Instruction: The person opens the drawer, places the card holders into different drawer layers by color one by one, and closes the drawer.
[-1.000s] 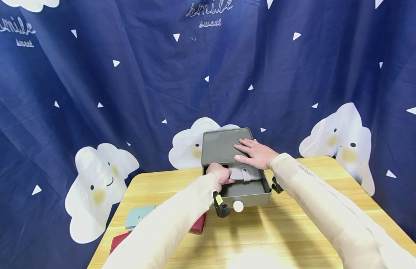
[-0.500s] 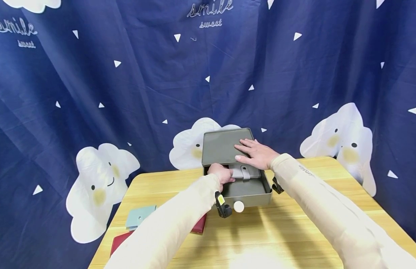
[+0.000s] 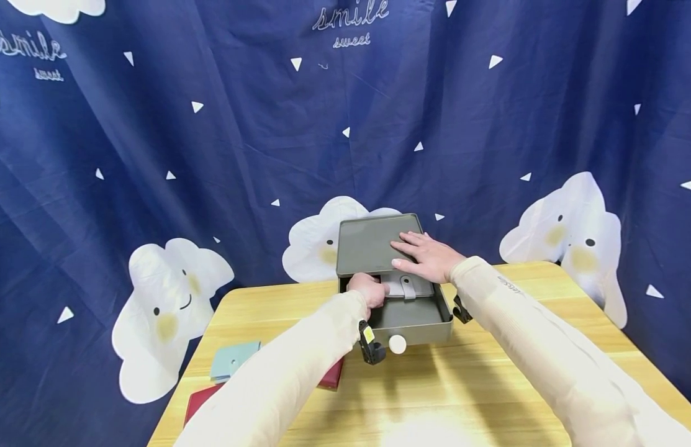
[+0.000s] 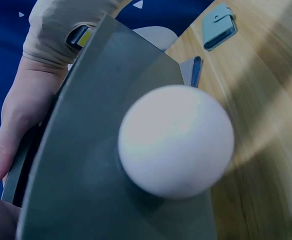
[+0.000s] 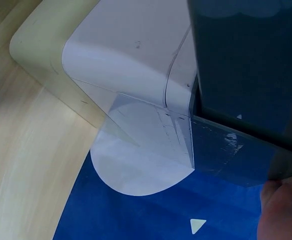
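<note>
A small dark grey drawer box (image 3: 377,242) stands at the back of the table, its drawer (image 3: 420,333) pulled out by a round white knob (image 3: 397,344). Inside, toward the back, lies a light grey wallet (image 3: 398,284) with a snap strap. My left hand (image 3: 369,290) reaches in at the drawer's left side, its fingertips right at the wallet's left end; most fingers are hidden, and I cannot tell whether they grip it. My right hand (image 3: 426,256) rests with fingers spread on the box's top, thumb near the front edge.
Left on the wooden table (image 3: 256,304) lie teal wallets (image 3: 233,360) and a red wallet (image 3: 201,400). Another red one (image 3: 331,375) shows past my left sleeve. In the left wrist view a teal wallet (image 4: 220,27) lies beyond the box. A blue curtain (image 3: 345,124) hangs behind.
My left fingertips have drawn back slightly and curl in more at the wallet's end. The wallet sits slightly deeper in the drawer. My right hand has stayed on the top.
</note>
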Demonstrator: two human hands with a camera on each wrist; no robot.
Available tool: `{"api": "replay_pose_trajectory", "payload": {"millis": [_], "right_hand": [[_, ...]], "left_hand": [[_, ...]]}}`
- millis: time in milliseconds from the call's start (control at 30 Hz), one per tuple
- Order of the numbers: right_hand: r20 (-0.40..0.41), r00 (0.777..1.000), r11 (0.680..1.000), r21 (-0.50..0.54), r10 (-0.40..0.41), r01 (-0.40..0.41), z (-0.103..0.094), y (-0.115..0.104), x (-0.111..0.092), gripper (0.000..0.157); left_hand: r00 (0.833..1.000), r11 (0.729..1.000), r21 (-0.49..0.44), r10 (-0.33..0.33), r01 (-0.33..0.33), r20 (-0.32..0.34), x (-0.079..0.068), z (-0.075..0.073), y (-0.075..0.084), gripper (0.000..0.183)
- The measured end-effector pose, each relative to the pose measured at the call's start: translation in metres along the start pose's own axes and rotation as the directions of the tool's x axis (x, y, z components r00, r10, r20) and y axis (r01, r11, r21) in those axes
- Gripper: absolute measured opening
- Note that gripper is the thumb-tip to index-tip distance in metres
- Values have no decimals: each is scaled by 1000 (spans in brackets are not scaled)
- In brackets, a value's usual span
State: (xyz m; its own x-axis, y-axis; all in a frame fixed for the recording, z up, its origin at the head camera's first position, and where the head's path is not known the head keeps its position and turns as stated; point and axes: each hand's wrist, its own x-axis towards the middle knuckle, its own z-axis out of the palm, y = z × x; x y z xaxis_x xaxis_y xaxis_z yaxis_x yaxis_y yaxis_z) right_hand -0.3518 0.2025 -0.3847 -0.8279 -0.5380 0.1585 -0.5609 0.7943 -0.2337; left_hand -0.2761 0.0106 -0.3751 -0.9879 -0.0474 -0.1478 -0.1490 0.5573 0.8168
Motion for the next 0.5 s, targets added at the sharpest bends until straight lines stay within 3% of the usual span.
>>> {"api": "replay_pose_trajectory", "payload": {"millis": [167,300,500], "right_hand": [[0,1000,1000,0,-4,4,0,-1,-1,72],[-2,1000,1000,6,-4,4,-1,-2,-2,71],[-6,1000,1000,2,-12,12,-2,-2,-2,71]], "left_hand": [[1000,994,103,25,-24,-4,-4,-1,3,7],[999,981,190,48,-47,-1,-8,-1,5,19],[999,978,206,31,-37,35,-8,-1,8,25]]}}
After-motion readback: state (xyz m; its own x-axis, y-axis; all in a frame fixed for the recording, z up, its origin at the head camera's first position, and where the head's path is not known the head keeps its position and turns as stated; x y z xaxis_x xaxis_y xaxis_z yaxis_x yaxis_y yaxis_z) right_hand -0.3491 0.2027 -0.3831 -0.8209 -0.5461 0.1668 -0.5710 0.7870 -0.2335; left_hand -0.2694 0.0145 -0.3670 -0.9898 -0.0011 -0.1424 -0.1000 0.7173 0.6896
